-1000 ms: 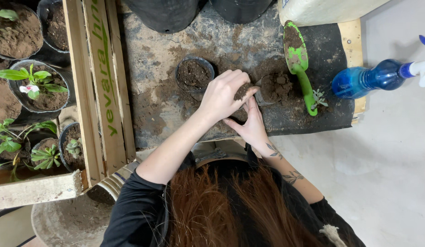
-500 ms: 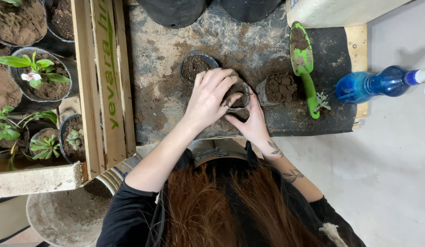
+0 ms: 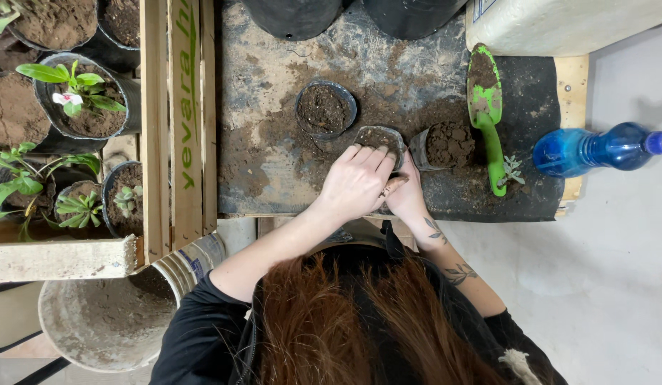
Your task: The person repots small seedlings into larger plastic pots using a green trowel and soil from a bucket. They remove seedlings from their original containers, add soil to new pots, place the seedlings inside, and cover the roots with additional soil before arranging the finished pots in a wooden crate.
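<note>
I cup the small soil-filled pot (image 3: 379, 139) with both hands, left hand (image 3: 356, 184) fingers pressed together over its rim, right hand (image 3: 406, 196) bracing it steady on the table (image 3: 267, 85).

Both hands now sit lower on the soil-strewn work surface (image 3: 274, 85) than a second ago, drawn in toward its near edge. The left hand (image 3: 356, 187), which earlier arched high over the small black pot (image 3: 379, 137), now lies flatter, fingers spread across the pot's near rim. The right hand (image 3: 406, 196) is now mostly tucked under and behind the left, so only its wrist side shows. More of the pot's soil-filled mouth is visible than half a second ago; it seems to stand more upright, though the hands hide its base.
</note>
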